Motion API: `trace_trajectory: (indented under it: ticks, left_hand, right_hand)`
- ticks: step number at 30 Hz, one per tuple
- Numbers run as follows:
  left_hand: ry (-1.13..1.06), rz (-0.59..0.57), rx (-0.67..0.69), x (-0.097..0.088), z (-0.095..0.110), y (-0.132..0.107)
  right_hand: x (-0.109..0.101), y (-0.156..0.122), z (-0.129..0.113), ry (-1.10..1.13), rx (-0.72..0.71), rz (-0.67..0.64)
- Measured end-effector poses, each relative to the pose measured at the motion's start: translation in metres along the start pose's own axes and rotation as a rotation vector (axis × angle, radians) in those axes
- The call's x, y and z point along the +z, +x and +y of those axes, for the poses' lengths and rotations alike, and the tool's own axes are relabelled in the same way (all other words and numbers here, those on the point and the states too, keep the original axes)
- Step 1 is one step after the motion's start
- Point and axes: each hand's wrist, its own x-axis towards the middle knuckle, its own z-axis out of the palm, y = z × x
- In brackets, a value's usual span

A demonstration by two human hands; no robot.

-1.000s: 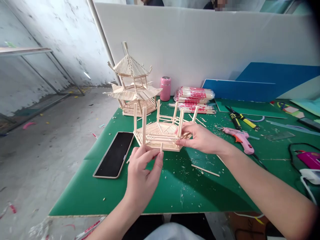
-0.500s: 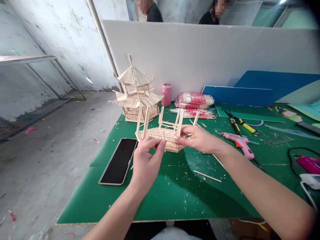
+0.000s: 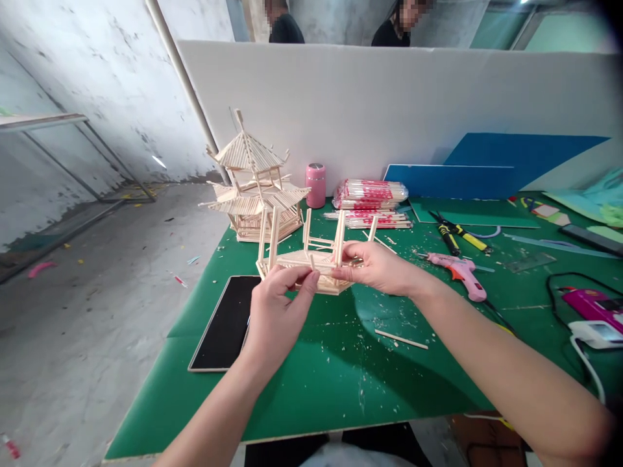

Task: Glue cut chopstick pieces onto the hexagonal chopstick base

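A half-built stick model [image 3: 306, 259], a flat platform with several upright posts, is held in the air above the green mat [image 3: 341, 376]. My right hand [image 3: 377, 267] grips its right side, thumb and fingers closed on the edge. At the platform's front edge my left hand [image 3: 277, 308] pinches a short stick against it. A finished two-tier stick pagoda [image 3: 253, 185] stands behind on the mat. One loose stick [image 3: 402, 339] lies on the mat below my right wrist.
A black phone [image 3: 226, 324] lies at the mat's left. A pink cup [image 3: 315, 185], packs of sticks [image 3: 372, 194], yellow-handled pliers [image 3: 455, 235], a pink glue gun [image 3: 460, 272] and blue boards [image 3: 487, 172] sit further back. Cables and a magenta device [image 3: 591, 305] lie right. Two people stand behind the white partition.
My left hand rose and brought the short stick up against the platform's front edge. The model tilted flatter to the camera, and the view shifted slightly.
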Motion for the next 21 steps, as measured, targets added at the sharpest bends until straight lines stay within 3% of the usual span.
trace_trajectory:
  ticks: [6, 11, 14, 21]
  left_hand:
    - [-0.070, -0.159, -0.080, -0.013, 0.009, 0.014]
    - [-0.009, -0.261, -0.067, -0.021, 0.014, 0.025]
    - [0.024, -0.233, -0.036, -0.021, 0.015, 0.026]
    - [0.119, -0.105, 0.185, -0.012, 0.008, 0.022]
  right_hand:
    - [0.000, 0.000, -0.004, 0.012, 0.016, -0.004]
    - [-0.001, -0.001, -0.004, 0.015, 0.020, -0.009]
    - [0.000, 0.000, -0.001, 0.017, 0.019, -0.015]
    - [0.001, 0.001, 0.002, 0.026, 0.009, -0.027]
